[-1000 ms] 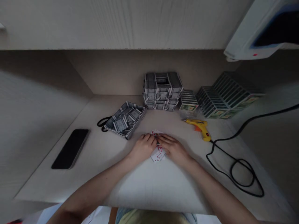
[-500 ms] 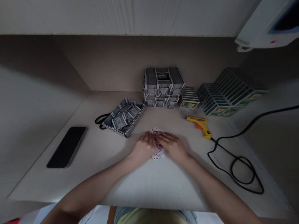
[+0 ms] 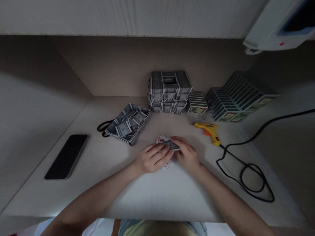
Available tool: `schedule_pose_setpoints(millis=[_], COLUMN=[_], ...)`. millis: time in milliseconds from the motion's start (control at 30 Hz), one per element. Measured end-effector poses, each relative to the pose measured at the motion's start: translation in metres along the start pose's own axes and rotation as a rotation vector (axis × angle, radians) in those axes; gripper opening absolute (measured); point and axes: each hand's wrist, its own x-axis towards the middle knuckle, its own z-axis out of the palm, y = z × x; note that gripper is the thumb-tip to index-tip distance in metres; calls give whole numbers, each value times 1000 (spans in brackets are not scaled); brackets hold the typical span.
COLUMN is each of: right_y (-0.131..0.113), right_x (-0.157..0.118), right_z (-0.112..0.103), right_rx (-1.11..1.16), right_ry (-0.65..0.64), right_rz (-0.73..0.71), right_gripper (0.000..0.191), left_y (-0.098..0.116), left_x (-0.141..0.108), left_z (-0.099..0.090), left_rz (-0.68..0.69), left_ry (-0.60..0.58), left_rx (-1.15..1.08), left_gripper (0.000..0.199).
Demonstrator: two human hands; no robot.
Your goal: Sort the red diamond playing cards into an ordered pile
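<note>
Between my hands is a playing card (image 3: 171, 144) with its dark patterned back up. My right hand (image 3: 185, 153) grips its right end, thumb side hidden beneath. From the left, the fingers of my left hand (image 3: 153, 158) close over the card's near edge. Several face-up playing cards (image 3: 160, 139) with red print lie on the table under both hands, mostly covered by my fingers. Whether the held piece is one card or a few stuck together I cannot tell.
A card-built tray (image 3: 130, 142) holding loose cards sits left of centre, with black scissor handles (image 3: 104, 126) behind it. A phone (image 3: 67, 156) lies left. Stacked card boxes (image 3: 169, 90) and slatted card pieces (image 3: 222, 103) stand behind. Right are a yellow glue gun (image 3: 209, 131) and its cord (image 3: 242, 170).
Both hands were low over the face-up cards. Now they hold a card back-side up above them. My left fingers have stretched across it, and the view has shifted slightly.
</note>
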Motion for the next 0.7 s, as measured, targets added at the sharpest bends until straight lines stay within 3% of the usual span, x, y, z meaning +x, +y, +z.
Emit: schedule_pose_setpoints(millis=[233,500,700], right_y=[-8,-20,-16], right_x=[3,7,6], right_z=[-2,3,3], right_rx=[53,59,54], right_ry=[156,128,155], right_rz=[29,0,-43], right_gripper=[45,34,42], left_y=[2,6,1], left_x=[-3,6,5], left_z=[1,1,-3], left_rz=[12,101,124], left_ry=[69,99,35], left_rx=[-33,-104,-129], left_gripper=[31,28,31])
